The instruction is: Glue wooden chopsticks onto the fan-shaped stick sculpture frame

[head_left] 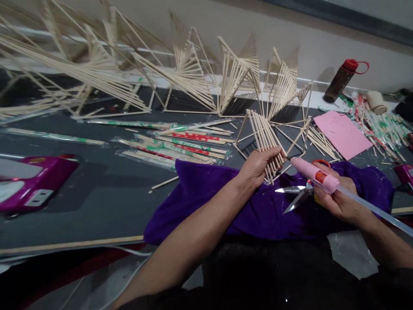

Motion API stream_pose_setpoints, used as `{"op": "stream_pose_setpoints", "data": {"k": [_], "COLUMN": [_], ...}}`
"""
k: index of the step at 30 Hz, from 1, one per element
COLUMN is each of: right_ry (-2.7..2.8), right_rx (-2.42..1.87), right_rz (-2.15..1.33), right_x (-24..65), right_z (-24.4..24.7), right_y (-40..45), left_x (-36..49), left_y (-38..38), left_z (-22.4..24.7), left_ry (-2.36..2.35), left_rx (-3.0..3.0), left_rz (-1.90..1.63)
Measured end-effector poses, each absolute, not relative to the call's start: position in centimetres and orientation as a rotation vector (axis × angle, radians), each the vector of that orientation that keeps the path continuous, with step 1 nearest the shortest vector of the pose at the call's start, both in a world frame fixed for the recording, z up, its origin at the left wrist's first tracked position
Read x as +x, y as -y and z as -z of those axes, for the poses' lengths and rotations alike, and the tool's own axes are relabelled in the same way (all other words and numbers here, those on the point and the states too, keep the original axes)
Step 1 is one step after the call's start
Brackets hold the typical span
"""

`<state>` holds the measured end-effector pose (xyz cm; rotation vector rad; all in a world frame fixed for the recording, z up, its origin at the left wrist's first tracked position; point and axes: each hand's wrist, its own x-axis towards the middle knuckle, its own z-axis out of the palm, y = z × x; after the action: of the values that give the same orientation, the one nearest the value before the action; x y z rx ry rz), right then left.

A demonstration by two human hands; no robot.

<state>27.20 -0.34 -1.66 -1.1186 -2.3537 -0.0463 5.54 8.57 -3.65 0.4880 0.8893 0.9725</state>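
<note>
My left hand (256, 168) is closed on the near end of a row of thin wooden sticks, part of a stick frame (262, 129). In my right hand (338, 196) is a pink glue gun (311, 172), with a long translucent glue stick (374, 209) running out of its back. The gun's dark nozzle points left, touching or very close to the sticks beside my left fingers. Scissors (298, 198) with spread blades are just below the gun, over a purple cloth (206, 193); my right hand partly covers their handles.
Similar stick structures (190, 77) line the wall side of the table (106, 181). Wrapped chopsticks (180, 144) lie left of centre. A pink sheet (342, 133), a red-capped bottle (340, 82) and a paper cup (376, 102) are at right. A magenta device (41, 181) stands at left.
</note>
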Motion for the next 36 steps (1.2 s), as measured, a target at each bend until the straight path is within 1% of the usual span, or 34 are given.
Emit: {"op": "stream_pose_setpoints", "data": {"k": [7, 13, 20, 25, 36], "right_ry": [2.348, 2.333, 2.240, 2.211, 2.160], "right_rx": [-1.122, -1.095, -1.139, -1.154, -1.212], "right_rz": [0.051, 0.049, -0.075, -0.071, -0.206], "right_x": [27.3, 27.1, 27.2, 27.4, 27.5], "right_z": [1.7, 0.8, 1.3, 2.0, 1.9], "right_y": [0.4, 0.6, 0.5, 0.3, 0.8], "left_x": [5.6, 5.6, 5.5, 5.5, 5.4], "left_y": [-8.6, -8.6, -8.7, -8.6, -8.4], "left_z": [3.6, 3.5, 3.9, 3.7, 3.3], "left_ry": [-0.880, -0.889, -0.879, -0.890, -0.915], "left_rx": [0.485, 0.459, 0.468, 0.476, 0.472], "left_rz": [-0.980, -0.976, -0.962, -0.973, -0.957]}}
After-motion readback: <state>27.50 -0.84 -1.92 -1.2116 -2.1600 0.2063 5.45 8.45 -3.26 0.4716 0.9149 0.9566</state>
